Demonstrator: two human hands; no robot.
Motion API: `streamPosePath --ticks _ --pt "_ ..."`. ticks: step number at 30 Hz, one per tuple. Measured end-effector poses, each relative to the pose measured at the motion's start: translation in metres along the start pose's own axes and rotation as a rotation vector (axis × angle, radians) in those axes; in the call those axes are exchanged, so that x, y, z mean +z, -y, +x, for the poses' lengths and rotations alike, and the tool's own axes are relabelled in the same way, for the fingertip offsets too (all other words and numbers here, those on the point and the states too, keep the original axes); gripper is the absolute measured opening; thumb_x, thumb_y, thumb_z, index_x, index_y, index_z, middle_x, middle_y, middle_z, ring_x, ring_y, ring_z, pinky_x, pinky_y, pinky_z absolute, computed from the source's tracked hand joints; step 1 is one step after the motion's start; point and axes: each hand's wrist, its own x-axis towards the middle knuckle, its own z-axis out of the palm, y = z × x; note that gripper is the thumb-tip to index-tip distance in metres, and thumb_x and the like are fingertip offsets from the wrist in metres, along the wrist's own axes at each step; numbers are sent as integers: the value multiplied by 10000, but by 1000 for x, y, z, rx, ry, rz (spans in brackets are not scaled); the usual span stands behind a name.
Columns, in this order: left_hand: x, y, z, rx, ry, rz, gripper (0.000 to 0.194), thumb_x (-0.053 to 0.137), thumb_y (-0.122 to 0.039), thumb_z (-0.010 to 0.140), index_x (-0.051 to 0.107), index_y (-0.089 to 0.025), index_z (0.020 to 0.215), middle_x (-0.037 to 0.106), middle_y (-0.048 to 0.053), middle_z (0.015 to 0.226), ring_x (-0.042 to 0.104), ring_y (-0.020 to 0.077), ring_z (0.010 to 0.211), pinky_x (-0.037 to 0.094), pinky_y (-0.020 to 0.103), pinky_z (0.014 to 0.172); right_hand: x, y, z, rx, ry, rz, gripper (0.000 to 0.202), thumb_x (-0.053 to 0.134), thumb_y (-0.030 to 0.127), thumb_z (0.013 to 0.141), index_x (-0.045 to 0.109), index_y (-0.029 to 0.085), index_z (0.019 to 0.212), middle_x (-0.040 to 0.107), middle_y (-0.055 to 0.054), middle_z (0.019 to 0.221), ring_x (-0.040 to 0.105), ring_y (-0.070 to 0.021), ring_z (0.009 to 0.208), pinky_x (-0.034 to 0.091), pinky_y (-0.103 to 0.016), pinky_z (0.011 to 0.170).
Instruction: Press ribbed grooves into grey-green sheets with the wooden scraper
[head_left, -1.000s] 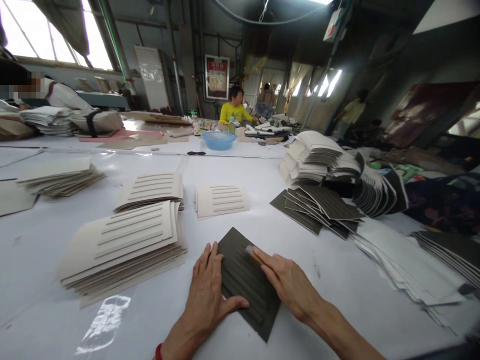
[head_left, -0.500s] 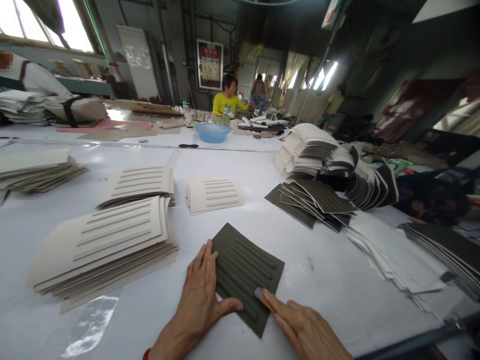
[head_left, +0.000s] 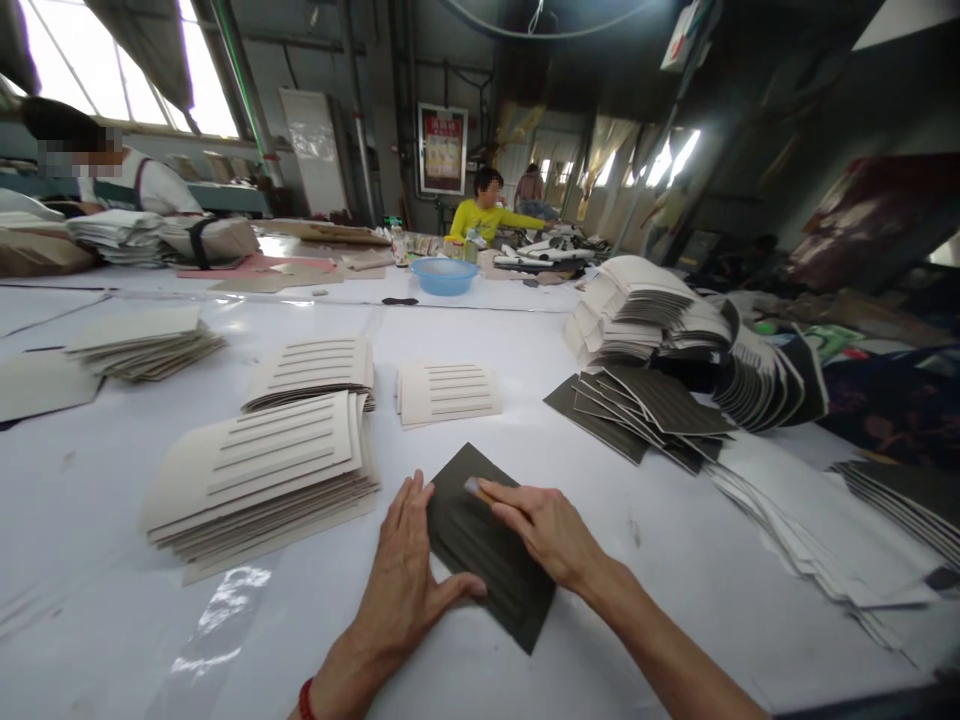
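A dark grey-green panel [head_left: 499,560] with raised ridges lies at an angle on the white table. Along its left edge rests my left hand [head_left: 409,575], thumb spread away from the fingers and nothing held. My right hand [head_left: 544,525] is closed on a small tool [head_left: 480,490] with a pale flat tip and a tan handle. The tip touches the upper part of the panel. Part of the panel's right side is under my right hand.
Stacks of cream ribbed panels [head_left: 277,455] stand at left, with a small pile [head_left: 450,392] ahead. To the right lie dark panels [head_left: 652,405], white sheets [head_left: 817,520] and a tall cream stack [head_left: 630,300]. A blue basin [head_left: 444,275] sits farther back; people are beyond.
My right hand has moved the tool up and left, from the panel's lower right to its upper part. My left hand stays at the left edge. The camera view has shifted.
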Motion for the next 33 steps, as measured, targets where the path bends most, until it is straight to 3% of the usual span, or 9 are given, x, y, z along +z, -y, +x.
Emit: streamPosePath --ticks 2,6,10,16,22,25,28,31,33 --pt "-1 3 -5 3 7 52 1048 711 -655 731 184 -153 1485 346 244 1499 304 397 1407 345 575 1094 -2 -15 -38 24 -21 8 353 395 322 1026 563 327 1337 694 -23 1015 667 -165 857 546 -286 768" --pt "1 4 -10 12 68 78 1025 744 -600 730 213 -136 1474 372 243 1490 329 392 1395 366 553 1081 9 -39 -107 33 -14 -119 482 401 205 993 439 394 1435 645 12 811 654 -132 645 512 -209 591" --pt "3 3 -8 -18 91 75 1038 790 -546 698 225 -155 1476 363 225 1504 333 389 1392 368 544 1081 20 -43 -124 -21 52 -247 582 462 145 950 371 373 1478 614 9 807 652 -148 640 489 -216 557" --pt "3 2 -6 -27 94 30 1070 776 -579 703 185 -185 1504 368 217 1505 337 397 1388 360 558 1073 6 -29 -67 -132 175 -353 612 505 67 884 427 321 1435 645 -5 870 645 -166 663 450 -261 584" --pt "4 1 -6 -75 81 12 1199 824 -558 654 96 -179 1529 377 227 1490 355 400 1373 369 566 1066 -4 2 34 -232 261 -325 370 478 204 956 559 333 1293 671 -40 872 651 -189 687 415 -263 588" --pt "4 2 -8 -56 66 15 1166 808 -568 669 121 -178 1526 372 224 1495 346 399 1381 367 565 1072 0 12 53 -174 219 -275 288 447 299 993 603 325 1233 682 -41 873 660 -190 724 441 -261 625" --pt "4 3 -10 -24 56 36 1068 738 -629 720 186 -167 1509 366 225 1503 338 393 1389 361 561 1076 4 11 24 -47 146 -194 366 392 318 1019 518 316 1363 695 -43 955 671 -181 799 490 -261 686" --pt "4 1 -10 -6 61 56 945 680 -602 793 226 -163 1496 346 219 1520 316 383 1405 351 555 1083 14 2 -43 84 17 84 464 320 237 1022 395 333 1469 684 -42 1126 668 -172 942 528 -277 815" --pt "3 0 -10 -5 68 61 920 691 -564 799 239 -156 1491 334 217 1528 308 382 1410 347 549 1086 24 -4 -89 54 13 150 491 302 234 1010 378 329 1485 715 -36 1039 688 -175 835 560 -272 757"
